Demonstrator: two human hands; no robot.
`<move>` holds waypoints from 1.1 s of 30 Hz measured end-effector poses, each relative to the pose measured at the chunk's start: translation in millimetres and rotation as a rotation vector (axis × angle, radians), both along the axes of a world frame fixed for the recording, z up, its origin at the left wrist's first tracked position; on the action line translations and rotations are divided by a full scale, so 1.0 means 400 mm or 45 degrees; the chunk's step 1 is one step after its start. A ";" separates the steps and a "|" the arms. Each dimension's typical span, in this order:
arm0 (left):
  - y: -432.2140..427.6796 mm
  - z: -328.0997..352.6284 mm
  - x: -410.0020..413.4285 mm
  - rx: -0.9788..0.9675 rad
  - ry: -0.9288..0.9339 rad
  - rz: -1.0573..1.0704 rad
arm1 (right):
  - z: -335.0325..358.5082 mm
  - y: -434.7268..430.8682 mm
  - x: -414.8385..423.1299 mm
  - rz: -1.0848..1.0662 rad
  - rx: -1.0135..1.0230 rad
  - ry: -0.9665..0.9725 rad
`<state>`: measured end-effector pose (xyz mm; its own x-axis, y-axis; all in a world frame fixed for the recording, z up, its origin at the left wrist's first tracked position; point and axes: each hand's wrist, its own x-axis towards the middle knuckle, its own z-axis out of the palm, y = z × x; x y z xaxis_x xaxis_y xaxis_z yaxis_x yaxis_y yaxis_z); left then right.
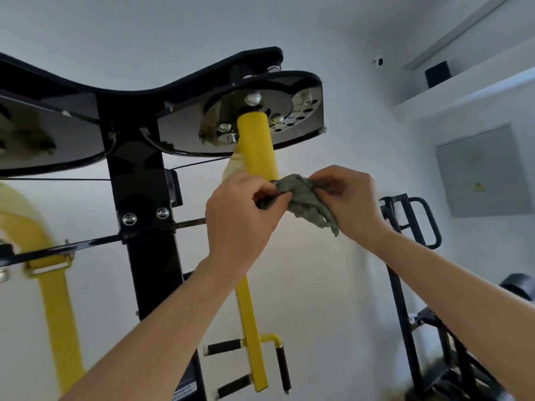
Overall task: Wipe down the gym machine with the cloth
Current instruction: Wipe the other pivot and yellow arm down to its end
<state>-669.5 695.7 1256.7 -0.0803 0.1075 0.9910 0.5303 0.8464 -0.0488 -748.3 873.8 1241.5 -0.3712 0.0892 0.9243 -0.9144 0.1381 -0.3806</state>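
the black gym machine point(139, 157) fills the left side, with a yellow arm point(258, 146) hanging under its top plate. the left hand point(243, 215) and right hand point(347, 198) both pinch the grey cloth point(304, 198) just below the arm's round part.
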 end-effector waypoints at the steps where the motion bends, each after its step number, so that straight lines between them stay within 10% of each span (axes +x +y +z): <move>1: 0.013 0.005 0.003 -0.016 0.004 0.047 | -0.001 0.005 -0.016 0.093 0.002 -0.020; 13: 0.152 0.051 0.018 -0.037 -0.132 0.498 | 0.031 -0.056 -0.198 0.801 0.192 -0.044; 23: 0.194 0.157 0.019 -0.143 -0.390 1.000 | 0.059 -0.059 -0.239 1.590 -0.011 -0.539; 33: 0.141 0.094 0.030 -0.195 -0.217 0.695 | 0.069 -0.058 -0.236 1.601 0.327 -0.326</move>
